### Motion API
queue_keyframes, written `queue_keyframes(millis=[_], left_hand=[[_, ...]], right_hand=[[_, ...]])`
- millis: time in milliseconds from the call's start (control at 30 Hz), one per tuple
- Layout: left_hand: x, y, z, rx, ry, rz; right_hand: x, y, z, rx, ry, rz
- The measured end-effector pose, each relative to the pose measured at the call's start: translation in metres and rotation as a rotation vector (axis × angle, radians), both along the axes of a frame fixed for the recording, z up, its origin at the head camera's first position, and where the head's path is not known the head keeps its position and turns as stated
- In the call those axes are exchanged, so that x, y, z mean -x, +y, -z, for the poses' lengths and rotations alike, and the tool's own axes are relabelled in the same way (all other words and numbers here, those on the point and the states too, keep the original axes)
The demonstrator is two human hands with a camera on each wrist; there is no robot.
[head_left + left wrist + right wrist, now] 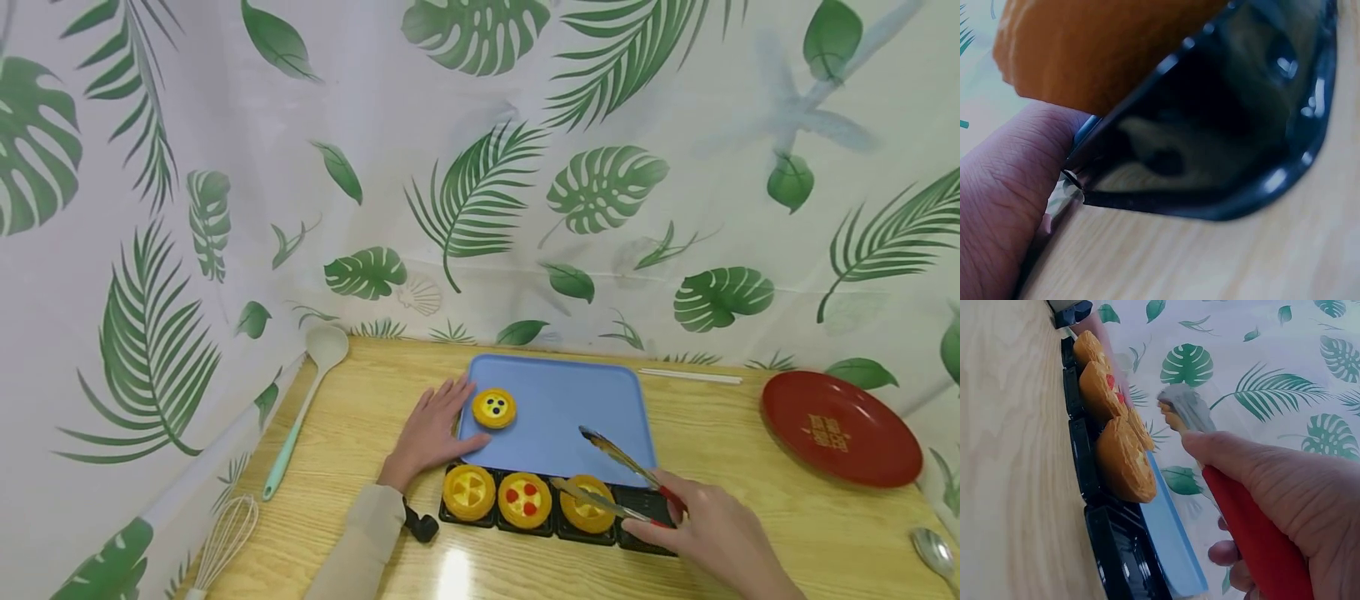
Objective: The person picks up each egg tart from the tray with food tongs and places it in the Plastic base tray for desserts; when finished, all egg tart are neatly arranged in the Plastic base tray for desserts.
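My left hand (429,435) rests on the left edge of the blue tray (562,417), fingers stretched out and thumb spread. Beside it on this tray lies an egg tart (494,408) with dark dots. My right hand (716,527) grips metal tongs by their red handles (1260,544). The tongs' arms are spread; one tip reaches over the blue tray, the other crosses above a tart (588,521) in the black compartment tray (517,531). Further left in that tray sit a tart with red pieces (524,500) and one with yellow wedges (468,492). The rightmost compartment (1125,556) shows its black inside.
At the left lie a slotted-looking ladle (327,346) with a green handle and a whisk (228,529). White chopsticks (690,377) lie behind the blue tray. A red plate (843,429) and a spoon (932,550) are at the right. Leaf-patterned cloth (480,167) hangs behind.
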State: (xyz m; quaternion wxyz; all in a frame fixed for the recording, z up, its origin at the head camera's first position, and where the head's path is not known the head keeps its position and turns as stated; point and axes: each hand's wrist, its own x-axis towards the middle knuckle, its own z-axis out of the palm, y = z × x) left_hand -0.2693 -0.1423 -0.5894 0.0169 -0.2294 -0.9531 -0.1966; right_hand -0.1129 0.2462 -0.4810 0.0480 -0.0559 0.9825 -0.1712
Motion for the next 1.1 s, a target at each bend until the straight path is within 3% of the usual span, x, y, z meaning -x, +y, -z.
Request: queue_keyframes(millis=[167, 333, 533, 800, 1100], left_hand=[[-0.001, 0.0, 0.001, -0.01, 0.002, -0.001], [-0.002, -0.001, 0.002, -0.009, 0.011, -0.002], [-0.002, -0.001, 0.001, 0.001, 0.01, 0.012], [0.001, 0.0, 0.0, 0.042, 0.006, 0.011], [0.001, -0.001, 0.0, 0.038, -0.004, -0.001]], right_hand=[[0.027, -0.012, 0.001, 0.003, 0.083, -0.059], [0.062, -0.027, 0.003, -0.035, 0.185, -0.193], [0.094, -0.048, 0.005, -0.107, 0.201, -0.289], [0.115, -0.065, 0.011, -0.096, 0.193, -0.335], [0.128, -0.079, 0.017, -0.121, 0.165, -0.379]])
